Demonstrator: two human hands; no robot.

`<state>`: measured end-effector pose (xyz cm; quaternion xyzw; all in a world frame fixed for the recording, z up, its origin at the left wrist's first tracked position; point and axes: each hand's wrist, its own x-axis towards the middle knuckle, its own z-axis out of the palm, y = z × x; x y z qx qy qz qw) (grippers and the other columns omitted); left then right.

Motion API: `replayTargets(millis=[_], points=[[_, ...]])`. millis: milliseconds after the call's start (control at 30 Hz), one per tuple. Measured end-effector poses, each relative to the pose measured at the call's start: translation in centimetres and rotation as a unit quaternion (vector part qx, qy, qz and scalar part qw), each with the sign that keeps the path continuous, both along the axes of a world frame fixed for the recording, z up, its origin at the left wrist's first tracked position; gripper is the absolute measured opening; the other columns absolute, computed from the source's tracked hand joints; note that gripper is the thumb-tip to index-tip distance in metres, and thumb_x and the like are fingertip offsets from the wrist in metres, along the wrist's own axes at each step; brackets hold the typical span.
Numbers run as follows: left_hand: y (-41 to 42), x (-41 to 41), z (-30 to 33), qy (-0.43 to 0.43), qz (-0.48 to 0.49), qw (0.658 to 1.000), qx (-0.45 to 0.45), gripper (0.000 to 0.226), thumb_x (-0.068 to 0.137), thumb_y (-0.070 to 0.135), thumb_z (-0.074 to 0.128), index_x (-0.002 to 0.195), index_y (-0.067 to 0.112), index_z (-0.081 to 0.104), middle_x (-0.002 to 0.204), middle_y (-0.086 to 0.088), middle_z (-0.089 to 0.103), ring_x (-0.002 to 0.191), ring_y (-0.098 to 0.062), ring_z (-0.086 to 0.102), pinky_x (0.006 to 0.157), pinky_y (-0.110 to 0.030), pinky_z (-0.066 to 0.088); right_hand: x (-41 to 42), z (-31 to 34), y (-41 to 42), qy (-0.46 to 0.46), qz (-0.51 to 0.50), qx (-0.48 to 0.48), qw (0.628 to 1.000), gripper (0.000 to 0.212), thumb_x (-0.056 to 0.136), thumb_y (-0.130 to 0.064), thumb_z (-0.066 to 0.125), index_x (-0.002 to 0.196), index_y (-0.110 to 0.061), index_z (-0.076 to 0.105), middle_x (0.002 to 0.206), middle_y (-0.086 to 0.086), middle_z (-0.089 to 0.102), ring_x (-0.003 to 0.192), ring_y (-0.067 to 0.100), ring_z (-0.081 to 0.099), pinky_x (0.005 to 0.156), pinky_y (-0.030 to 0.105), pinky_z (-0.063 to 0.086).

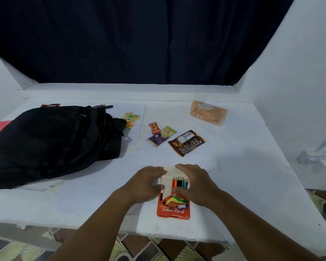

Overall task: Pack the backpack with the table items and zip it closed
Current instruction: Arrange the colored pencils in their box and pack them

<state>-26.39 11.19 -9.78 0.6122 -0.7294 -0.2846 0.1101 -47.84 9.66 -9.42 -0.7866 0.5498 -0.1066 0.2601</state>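
Both hands (174, 182) grip the colour pencil box (174, 209) near a black backpack (51, 142).

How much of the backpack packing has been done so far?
Nothing looks packed yet. The black fabric backpack lies slumped on the white table. Both hands, left hand and right hand, hold the orange colour pencil box. The brown snack packet, purple cake wrapper and orange tissue pack remain out, then zipping.
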Motion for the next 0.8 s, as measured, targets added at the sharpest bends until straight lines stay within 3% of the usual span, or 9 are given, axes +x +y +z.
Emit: replayTargets(millis=[100,167,233,333,433,500,567,633,800], points=[[0.7,1.0,1.3,0.098,0.085,0.99,-0.053,0.031,0.098,0.023,0.063,0.128,0.021,0.066,0.135,0.005,0.063,0.124,-0.013,0.057,0.093,-0.005,0.041,0.5,0.9,-0.4,-0.055,-0.026,-0.005,0.998,0.064,0.089,-0.047,0.068,0.145,-0.033,0.04,0.14,-0.004,0.056,0.124,0.02,0.056,0.092,0.035,0.058],[0.9,2.9,1.8,0.063,0.149,0.966,-0.2,0.024,0.094,0.016,0.066,0.117,0.019,0.071,0.123,0.001,0.069,0.116,-0.017,0.058,0.098,-0.021,0.047,1.2,1.7,-1.0,-0.078,-0.034,-0.012,0.996,0.059,0.091,-0.042,0.067,0.143,-0.034,0.041,0.141,-0.006,0.056,0.126,0.017,0.055,0.092,0.035,0.058],[0.6,5.3,1.7,-0.049,0.188,0.929,-0.316,0.031,0.082,0.017,0.074,0.113,0.02,0.071,0.126,-0.006,0.065,0.123,-0.026,0.048,0.103,-0.044,0.042,2.4,2.6,-1.6,-0.099,-0.022,-0.01,0.995,0.056,0.092,-0.037,0.068,0.141,-0.033,0.043,0.14,-0.007,0.057,0.126,0.014,0.054,0.095,0.034,0.056],[0.1,8.8,2.1,-0.179,0.261,0.918,-0.238,0.058,0.074,0.042,0.079,0.127,0.028,0.06,0.157,-0.011,0.034,0.143,-0.041,0.025,0.109,-0.059,0.027,5.0,3.3,-2.2,-0.128,0.002,-0.013,0.992,0.05,0.092,-0.033,0.068,0.138,-0.032,0.046,0.134,-0.008,0.058,0.123,0.011,0.055,0.096,0.03,0.054],[-0.5,12.2,2.1,-0.249,0.265,0.91,-0.198,0.077,0.068,0.064,0.076,0.134,0.036,0.05,0.165,-0.012,0.013,0.149,-0.046,0.009,0.112,-0.064,0.018,8.0,3.5,-2.6,-0.15,0.027,-0.006,0.988,0.047,0.093,-0.032,0.068,0.135,-0.031,0.049,0.129,-0.009,0.059,0.118,0.009,0.055,0.095,0.027,0.052],[-1.1,14.0,3.1,-0.273,0.271,0.909,-0.164,0.09,0.061,0.072,0.075,0.136,0.041,0.037,0.166,-0.011,0.009,0.148,-0.047,0.009,0.109,-0.064,0.022,10.2,3.5,-3.3,-0.159,0.04,-0.01,0.986,0.043,0.093,-0.033,0.067,0.133,-0.03,0.052,0.123,-0.009,0.061,0.112,0.008,0.056,0.096,0.031,0.051],[-1.9,16.2,4.4,-0.241,0.289,0.916,-0.138,0.082,0.073,0.059,0.075,0.137,0.04,0.029,0.16,-0.009,0.021,0.135,-0.044,0.036,0.096,-0.056,0.04,12.6,3.3,-4.2,-0.168,0.042,-0.017,0.985,0.04,0.092,-0.034,0.067,0.129,-0.03,0.054,0.116,-0.011,0.061,0.106,0.007,0.056,0.096,0.035,0.051],[-2.6,18.9,5.9,-0.135,0.306,0.93,-0.153,0.059,0.089,0.038,0.067,0.137,0.032,0.034,0.14,-0.008,0.048,0.109,-0.038,0.058,0.08,-0.044,0.05,15.4,3.2,-5.1,-0.177,0.046,-0.021,0.983,0.04,0.091,-0.034,0.068,0.128,-0.03,0.055,0.114,-0.011,0.061,0.103,0.006,0.056,0.094,0.032,0.051],[-2.2,26.6,9.8,-0.008,0.345,0.911,-0.226,0.047,0.09,0.023,0.07,0.131,0.019,0.046,0.11,-0.009,0.067,0.103,-0.032,0.062,0.08,-0.038,0.047,23.4,3.7,-7.1,-0.206,0.052,-0.001,0.977,0.043,0.091,-0.03,0.069,0.131,-0.026,0.054,0.12,-0.008,0.059,0.104,0.009,0.057,0.089,0.021,0.048]])
